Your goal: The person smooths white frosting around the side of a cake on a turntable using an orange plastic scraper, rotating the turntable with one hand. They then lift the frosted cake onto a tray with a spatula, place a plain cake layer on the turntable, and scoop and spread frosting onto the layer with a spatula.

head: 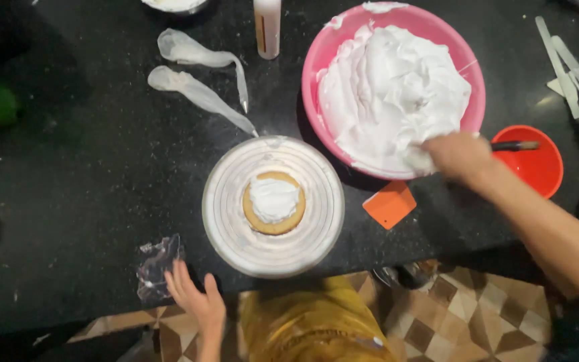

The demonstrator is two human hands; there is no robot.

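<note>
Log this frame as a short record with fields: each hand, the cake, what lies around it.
left hand: open, at the counter edge beside a crumpled plastic wrap
right hand: in the pink bowl of white cream, what it holds unclear
cake: small round layer topped with cream, centred on the turntable
nearby: two piping bags, orange scraper, red bowl

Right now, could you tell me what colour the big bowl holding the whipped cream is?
Pink bowl, clearest in the head view.

Clearance on counter [68, 188]
Left half open. Right crowded: pink bowl [467, 60], orange cup [537, 167], scraper [389, 204]; piping bags [196, 87] far of turntable [273, 206].
</note>
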